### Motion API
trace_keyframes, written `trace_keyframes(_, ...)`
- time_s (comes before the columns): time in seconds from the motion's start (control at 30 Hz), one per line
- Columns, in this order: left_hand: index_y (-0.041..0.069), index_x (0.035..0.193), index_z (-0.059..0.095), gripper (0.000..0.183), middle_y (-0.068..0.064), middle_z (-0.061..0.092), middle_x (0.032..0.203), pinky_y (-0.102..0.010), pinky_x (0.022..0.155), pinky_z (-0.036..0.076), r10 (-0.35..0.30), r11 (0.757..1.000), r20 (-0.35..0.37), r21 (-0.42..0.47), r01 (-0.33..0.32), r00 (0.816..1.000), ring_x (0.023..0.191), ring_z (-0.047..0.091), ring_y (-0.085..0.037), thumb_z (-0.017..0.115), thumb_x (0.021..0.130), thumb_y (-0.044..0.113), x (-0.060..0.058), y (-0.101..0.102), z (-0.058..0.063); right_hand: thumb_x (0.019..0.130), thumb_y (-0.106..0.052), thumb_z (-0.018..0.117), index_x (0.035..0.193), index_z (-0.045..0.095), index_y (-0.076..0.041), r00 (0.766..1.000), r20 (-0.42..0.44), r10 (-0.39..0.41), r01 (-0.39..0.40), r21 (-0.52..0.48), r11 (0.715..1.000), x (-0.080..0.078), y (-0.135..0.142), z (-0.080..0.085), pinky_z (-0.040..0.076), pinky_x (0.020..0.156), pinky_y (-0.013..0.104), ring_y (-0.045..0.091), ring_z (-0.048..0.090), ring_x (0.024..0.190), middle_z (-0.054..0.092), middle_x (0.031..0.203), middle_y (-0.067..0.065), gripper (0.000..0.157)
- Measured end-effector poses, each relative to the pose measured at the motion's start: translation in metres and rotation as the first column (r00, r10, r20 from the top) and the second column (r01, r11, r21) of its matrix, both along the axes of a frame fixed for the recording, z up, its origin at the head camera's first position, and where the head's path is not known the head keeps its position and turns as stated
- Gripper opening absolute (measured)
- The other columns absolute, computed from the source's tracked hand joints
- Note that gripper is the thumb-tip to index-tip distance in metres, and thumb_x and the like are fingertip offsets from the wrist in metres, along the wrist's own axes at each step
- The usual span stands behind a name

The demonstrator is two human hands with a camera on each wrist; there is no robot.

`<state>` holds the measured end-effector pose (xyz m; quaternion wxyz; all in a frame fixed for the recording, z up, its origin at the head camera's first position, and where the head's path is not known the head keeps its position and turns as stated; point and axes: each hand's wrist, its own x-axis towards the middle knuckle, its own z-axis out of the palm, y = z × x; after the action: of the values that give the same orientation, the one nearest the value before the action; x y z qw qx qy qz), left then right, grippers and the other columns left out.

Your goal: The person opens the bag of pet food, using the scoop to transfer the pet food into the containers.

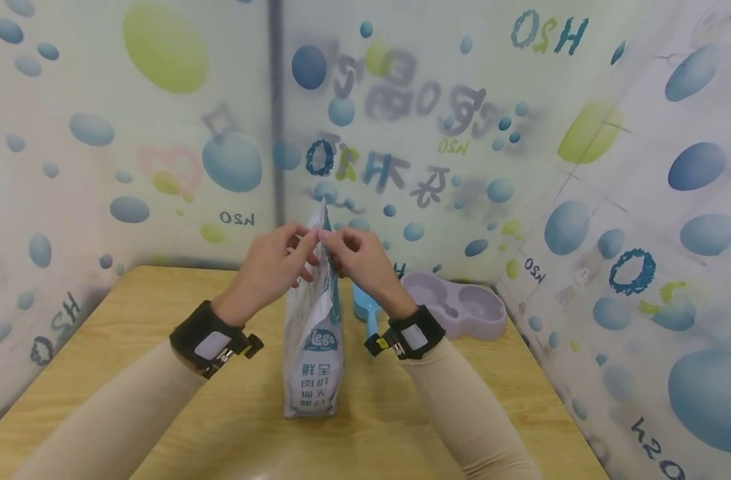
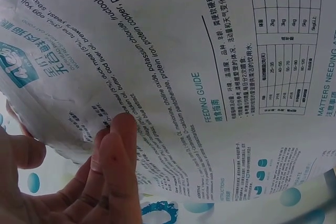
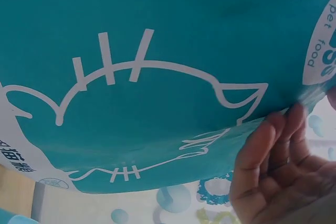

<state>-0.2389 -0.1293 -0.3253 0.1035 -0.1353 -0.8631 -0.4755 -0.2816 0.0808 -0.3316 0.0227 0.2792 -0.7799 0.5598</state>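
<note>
An upright white and teal pet food bag [image 1: 313,360] stands on the table, its narrow printed side facing me. At the bag's upper edge, my left hand [image 1: 271,265] pinches from the left and my right hand [image 1: 368,265] from the right, with the fingertips close together. The left wrist view shows the bag's white back [image 2: 231,30] with a feeding guide, and the left hand's fingers [image 2: 123,140] resting against it. In the right wrist view the teal front [image 3: 152,98] bears a white cat outline; the right hand's fingers [image 3: 254,150] touch its edge.
Behind the right hand lies a blue scoop [image 1: 372,320], partly hidden. A pale purple double bowl [image 1: 491,320] sits at the table's back right. The wooden table [image 1: 221,413] meets walls covered with a bubble-patterned sheet [image 1: 233,163] at the back and right.
</note>
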Motion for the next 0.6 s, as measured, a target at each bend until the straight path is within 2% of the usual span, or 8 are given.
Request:
trace_keyframes(0.07,0.009,0.138,0.069,0.049,-0.016,0.083,0.116,-0.037,0.072,0.067,0.004,1.000,0.017,0.001,-0.004,1.000,0.085,0.084,-0.027,0.054,0.123,0.053,0.000,0.001,0.000,0.116,-0.049,0.065,0.104,0.074,-0.013,1.000,-0.004,-0.030,0.030,0.027,0.999,0.002,0.000,0.002,0.064,0.080,0.040,0.020,0.067,0.088,0.068,0.093,0.002,0.040)
trace_keyframes(0.17,0.009,0.139,0.068,0.051,-0.016,0.081,0.125,-0.037,0.071,0.069,0.006,1.000,0.041,0.008,-0.007,0.999,0.089,0.085,-0.027,0.054,0.123,0.054,0.000,0.002,0.002,0.115,-0.053,0.067,0.122,0.077,-0.009,0.997,0.019,-0.078,0.077,0.066,0.995,0.007,0.000,0.007,0.070,0.087,0.042,0.024,0.075,0.107,0.077,0.113,0.007,0.045)
trace_keyframes(0.3,0.008,0.142,0.069,0.054,-0.017,0.078,0.139,-0.039,0.072,0.071,0.010,1.000,0.057,0.018,-0.011,0.998,0.098,0.087,-0.030,0.054,0.123,0.055,0.002,0.004,0.005,0.115,-0.053,0.068,0.142,0.074,-0.006,0.993,0.044,-0.110,0.105,0.098,0.990,0.012,-0.001,0.014,0.073,0.089,0.040,0.031,0.079,0.126,0.077,0.139,0.014,0.055)
trace_keyframes(0.4,0.007,0.144,0.069,0.057,-0.018,0.077,0.145,-0.040,0.074,0.072,0.016,1.000,0.061,0.005,-0.017,0.998,0.103,0.087,-0.032,0.053,0.122,0.057,0.002,0.005,0.007,0.116,-0.049,0.069,0.145,0.075,-0.004,0.993,0.041,-0.111,0.106,0.100,0.989,0.014,-0.001,0.018,0.073,0.086,0.039,0.034,0.081,0.126,0.077,0.142,0.017,0.054)
trace_keyframes(0.6,0.006,0.150,0.069,0.063,-0.019,0.076,0.148,-0.041,0.078,0.073,0.004,1.000,0.065,-0.027,-0.003,0.998,0.110,0.087,-0.034,0.050,0.123,0.059,0.001,0.006,0.011,0.116,-0.032,0.070,0.139,0.081,-0.004,0.993,0.083,-0.083,0.077,0.064,0.995,0.014,0.002,0.025,0.073,0.087,0.042,0.033,0.083,0.118,0.082,0.135,0.018,0.038)
